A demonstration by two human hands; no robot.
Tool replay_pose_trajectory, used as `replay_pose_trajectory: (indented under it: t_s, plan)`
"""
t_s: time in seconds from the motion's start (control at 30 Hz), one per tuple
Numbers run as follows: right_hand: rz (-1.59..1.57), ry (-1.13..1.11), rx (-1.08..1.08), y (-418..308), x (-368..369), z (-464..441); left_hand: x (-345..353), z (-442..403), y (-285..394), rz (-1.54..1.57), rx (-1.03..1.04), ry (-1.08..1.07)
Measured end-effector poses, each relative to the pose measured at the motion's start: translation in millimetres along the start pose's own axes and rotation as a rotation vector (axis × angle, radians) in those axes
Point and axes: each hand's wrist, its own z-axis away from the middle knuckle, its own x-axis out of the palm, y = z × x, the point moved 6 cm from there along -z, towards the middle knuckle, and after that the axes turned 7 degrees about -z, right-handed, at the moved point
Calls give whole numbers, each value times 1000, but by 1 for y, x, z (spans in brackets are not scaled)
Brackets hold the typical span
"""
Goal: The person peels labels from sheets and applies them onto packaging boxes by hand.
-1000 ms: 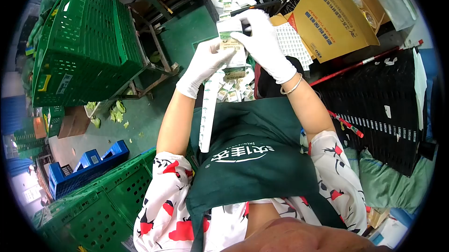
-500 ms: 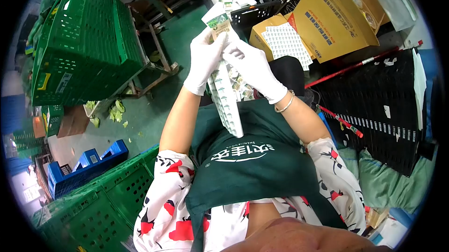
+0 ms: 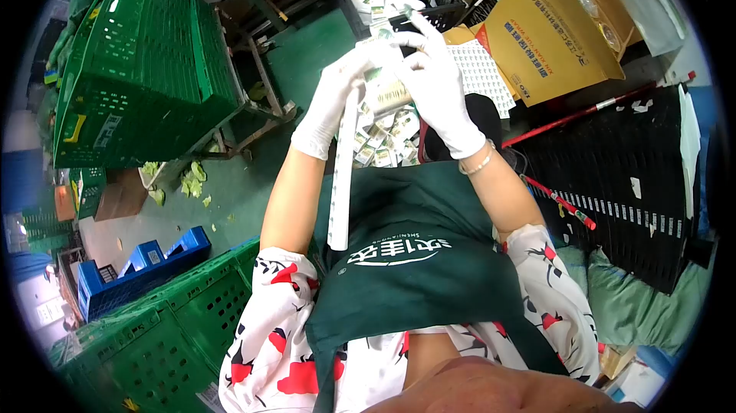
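Note:
My left hand (image 3: 349, 80), in a white glove, is closed on a white sheet of small green-printed labels (image 3: 340, 191), which hangs almost edge-on over the apron. It also steadies a small printed packet (image 3: 389, 96) with a tan panel, between the two hands. My right hand (image 3: 438, 83), also gloved, is beside the packet with its fingers apart and the index finger stretched forward. A small pale piece shows near that fingertip, too blurred to name. Below the hands lies a pile of similar small packets (image 3: 387, 141); its container is mostly hidden.
A black crate (image 3: 445, 11) with many packets stands ahead. Right of it are a cardboard box (image 3: 544, 37) and another label sheet (image 3: 479, 72). Stacked green crates (image 3: 138, 83) stand left, a blue crate (image 3: 142, 279) lower left, and black crates (image 3: 613, 175) right.
The packet has moved down toward me and turned. My right hand has opened from a closed grip, index finger extended. The label sheet has swung left and now shows mostly its edge.

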Motion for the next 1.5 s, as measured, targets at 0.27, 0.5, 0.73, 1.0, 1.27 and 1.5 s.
replay_pose_trajectory:
  t_s: [0.27, 0.5, 0.73, 1.0, 1.27, 1.5]
  plan:
    - [303, 49, 103, -7, -23, 2, -6, 1, -7, -357, 18, -78]
    - [658, 10, 7, -1, -15, -12, 5, 8, -19, -448, 48, -128]
    - [276, -108, 120, -1, -13, 2, -3, 10, -7, -134, -14, -34]
    - [242, -81, 336, -9, -23, -1, -3, 2, 0, -290, 26, -30]
    - [568, -109, 128, 25, -26, -17, 6, 6, -12, -357, 42, -109]
    - [100, -91, 424, 35, -33, 16, -64, -17, -4, -365, 234, 462]
